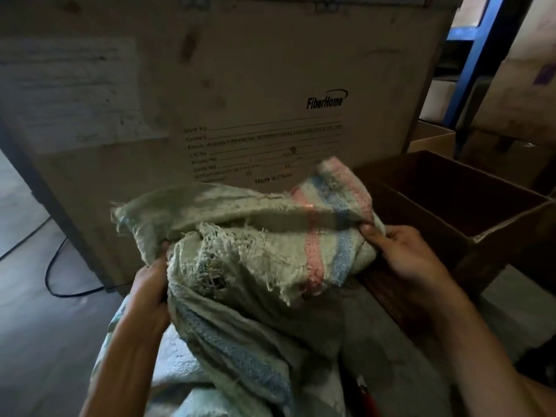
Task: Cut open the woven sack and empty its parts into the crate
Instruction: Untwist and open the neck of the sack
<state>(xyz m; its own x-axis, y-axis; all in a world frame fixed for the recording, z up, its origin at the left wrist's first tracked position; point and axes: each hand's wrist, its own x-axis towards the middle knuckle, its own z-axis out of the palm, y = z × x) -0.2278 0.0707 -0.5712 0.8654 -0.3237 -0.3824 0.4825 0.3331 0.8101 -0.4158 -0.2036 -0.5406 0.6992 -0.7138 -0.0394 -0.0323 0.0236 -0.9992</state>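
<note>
Woven sack point(255, 251), mouth up, gripped both sides

The sack point(255, 251) lies before the wooden crate point(240, 70); an open box point(469, 206) stands right.

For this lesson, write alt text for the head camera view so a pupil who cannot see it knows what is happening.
Two bare hands, the left hand and the right hand, grip the frayed open mouth of a pale woven sack with pink and blue stripes. An open brown cardboard box sits to the right, and a large wooden crate printed FiberHome stands behind.
</note>
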